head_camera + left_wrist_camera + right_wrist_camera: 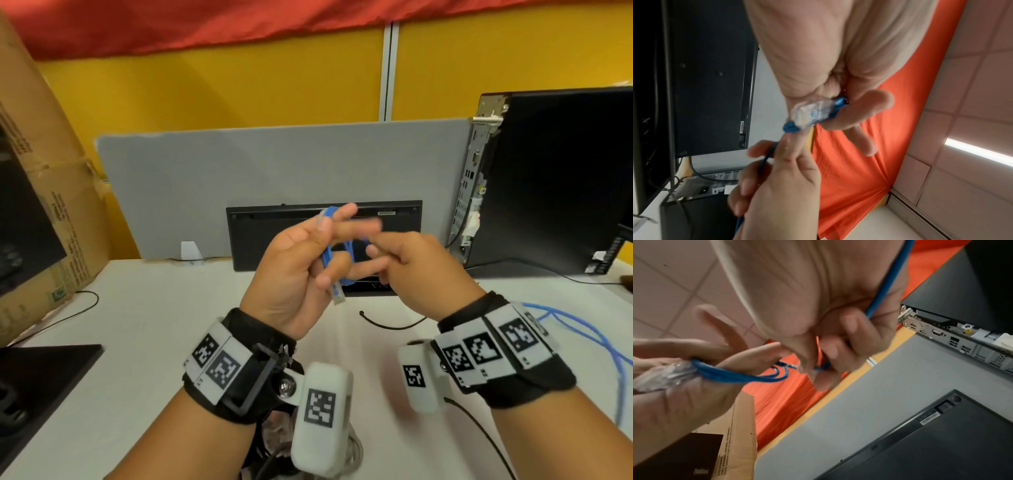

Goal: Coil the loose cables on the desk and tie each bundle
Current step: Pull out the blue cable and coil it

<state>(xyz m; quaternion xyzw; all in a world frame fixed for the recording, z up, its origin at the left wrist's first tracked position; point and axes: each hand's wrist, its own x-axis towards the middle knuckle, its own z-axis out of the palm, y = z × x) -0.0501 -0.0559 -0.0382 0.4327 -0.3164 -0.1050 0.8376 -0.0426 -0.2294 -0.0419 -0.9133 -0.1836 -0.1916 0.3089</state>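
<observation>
A blue network cable (347,248) is looped in small turns around the fingers of my left hand (322,253), raised above the white desk (154,325). Its clear plug (337,294) sticks out below the left thumb; the left wrist view shows the plug (812,112) pinched against the fingers. My right hand (394,253) pinches the cable just right of the loops, and the cable (885,283) runs back across its palm. The rest of the blue cable (582,335) trails loose over the desk at the right.
A thin black cord (394,323) lies on the desk under my hands. An upturned black keyboard (274,236) leans on the grey panel (274,164) behind. A computer tower (555,178) stands right, a cardboard box (41,205) left, a black slab (41,370) at near left.
</observation>
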